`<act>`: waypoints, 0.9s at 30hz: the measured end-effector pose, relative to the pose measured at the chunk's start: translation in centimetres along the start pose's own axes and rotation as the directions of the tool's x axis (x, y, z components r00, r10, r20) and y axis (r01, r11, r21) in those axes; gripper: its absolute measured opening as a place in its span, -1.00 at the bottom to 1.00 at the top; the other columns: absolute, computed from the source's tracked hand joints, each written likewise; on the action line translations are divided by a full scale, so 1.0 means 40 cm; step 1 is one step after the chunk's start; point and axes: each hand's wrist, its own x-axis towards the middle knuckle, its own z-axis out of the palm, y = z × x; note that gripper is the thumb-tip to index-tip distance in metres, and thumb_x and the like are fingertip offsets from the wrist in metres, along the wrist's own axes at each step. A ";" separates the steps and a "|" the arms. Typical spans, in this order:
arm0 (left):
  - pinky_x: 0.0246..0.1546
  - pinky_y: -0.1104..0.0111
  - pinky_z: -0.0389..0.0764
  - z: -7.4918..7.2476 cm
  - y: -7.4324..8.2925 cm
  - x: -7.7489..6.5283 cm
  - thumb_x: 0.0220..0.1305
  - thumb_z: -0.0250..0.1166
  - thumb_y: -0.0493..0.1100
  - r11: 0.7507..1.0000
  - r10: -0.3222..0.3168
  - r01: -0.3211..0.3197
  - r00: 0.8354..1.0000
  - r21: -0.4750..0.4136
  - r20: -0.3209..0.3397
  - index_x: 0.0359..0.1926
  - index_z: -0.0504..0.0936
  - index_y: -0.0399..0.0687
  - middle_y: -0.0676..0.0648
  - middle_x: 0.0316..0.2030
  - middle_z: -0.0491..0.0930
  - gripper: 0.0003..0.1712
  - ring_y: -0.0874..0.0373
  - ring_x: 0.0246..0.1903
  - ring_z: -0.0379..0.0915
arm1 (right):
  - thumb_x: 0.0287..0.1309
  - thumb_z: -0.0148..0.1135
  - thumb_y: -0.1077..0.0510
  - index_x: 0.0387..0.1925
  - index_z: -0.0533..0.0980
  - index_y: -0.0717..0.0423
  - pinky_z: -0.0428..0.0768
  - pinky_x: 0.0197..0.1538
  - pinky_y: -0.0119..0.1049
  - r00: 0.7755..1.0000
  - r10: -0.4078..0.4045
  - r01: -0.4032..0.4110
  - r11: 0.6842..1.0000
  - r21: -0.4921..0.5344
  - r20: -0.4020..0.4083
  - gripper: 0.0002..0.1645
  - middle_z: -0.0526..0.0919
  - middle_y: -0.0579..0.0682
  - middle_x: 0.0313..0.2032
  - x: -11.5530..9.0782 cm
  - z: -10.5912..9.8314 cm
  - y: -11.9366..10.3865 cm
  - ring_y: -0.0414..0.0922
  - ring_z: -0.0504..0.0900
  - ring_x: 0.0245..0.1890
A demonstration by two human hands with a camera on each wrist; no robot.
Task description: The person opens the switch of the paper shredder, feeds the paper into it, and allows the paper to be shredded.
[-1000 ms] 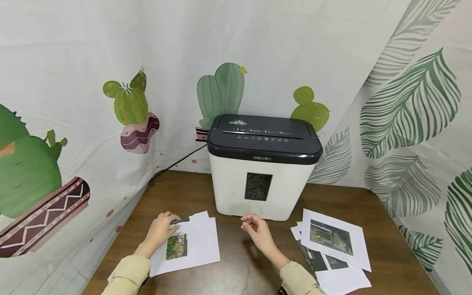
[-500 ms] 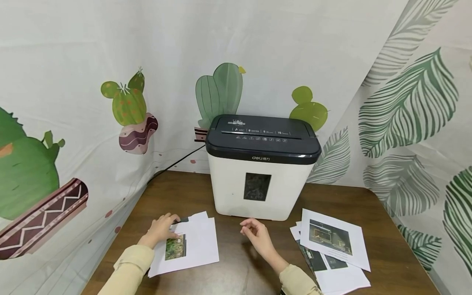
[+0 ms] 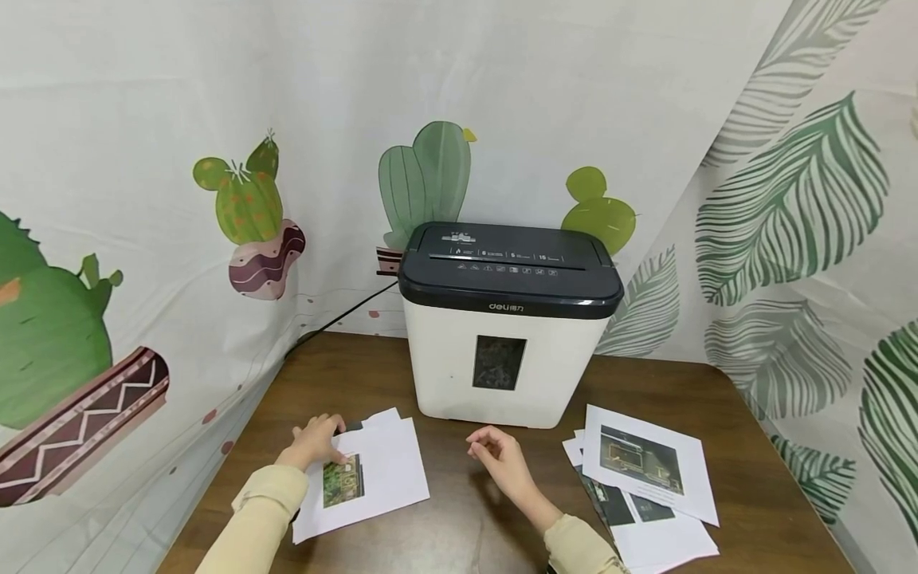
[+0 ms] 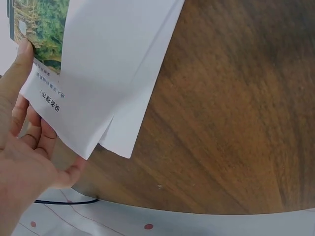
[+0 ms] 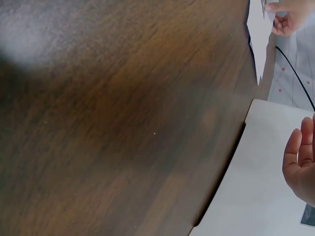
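My left hand (image 3: pixel 314 441) pinches the left edge of a printed paper sheet (image 3: pixel 393 470), a white page with a small garden-like picture. In the left wrist view the thumb lies on the picture and the other fingers are under the page (image 4: pixel 98 54). More sheets show beneath it, one corner poking out at the back. My right hand (image 3: pixel 500 458) holds nothing, its fingers loosely bent, just in front of a white paper shredder (image 3: pixel 441 351) with a dark top and a narrow feed slot. In the right wrist view the right hand (image 5: pixel 301 167) overlaps the shredder's white front.
At the right lies a loose pile of printed sheets (image 3: pixel 699 478), the top one with a dark picture. A black cord (image 3: pixel 344 315) runs left from the shredder. The brown wooden table (image 3: pixel 459 526) meets a patterned curtain (image 3: pixel 330 96) behind.
The left hand has shifted its grip slightly along the sheet's edge, and the sheet has moved a little. The right hand stays in place.
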 end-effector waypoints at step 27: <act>-0.37 0.14 0.22 -0.012 0.034 0.008 -0.03 0.45 -0.13 0.971 0.159 -0.169 0.985 -0.167 -0.072 -0.47 0.53 -0.04 0.04 -0.45 0.60 -0.77 0.19 -0.43 0.38 | 0.15 0.13 0.44 -0.28 0.49 0.49 0.54 -0.28 -0.44 0.988 0.073 -0.062 0.995 -0.080 0.139 -0.88 0.60 0.40 -0.37 -0.005 -0.029 -0.074 -0.11 0.61 -0.39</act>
